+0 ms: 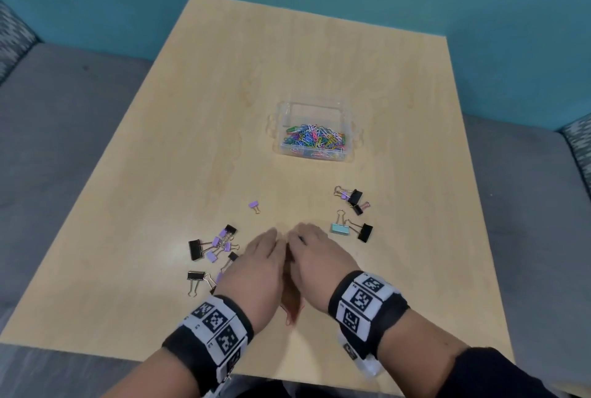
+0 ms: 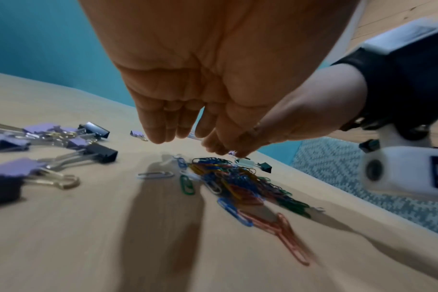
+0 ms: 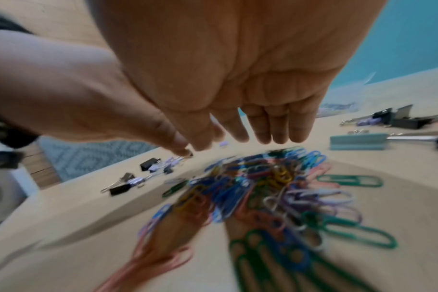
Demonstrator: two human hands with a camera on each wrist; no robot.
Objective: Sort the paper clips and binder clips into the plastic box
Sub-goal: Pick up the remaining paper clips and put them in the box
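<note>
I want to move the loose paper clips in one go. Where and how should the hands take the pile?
Scoop the paper clips at the pile's two long edges, left hand and right hand closing inward from opposite sides, fingers sliding under: the clips lie flat, tangled and low.

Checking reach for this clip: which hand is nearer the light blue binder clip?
Right. The right hand is just beside the light blue binder clip, its fingers close to the clip's left. The left hand lies beyond the right hand, farther from it.
</note>
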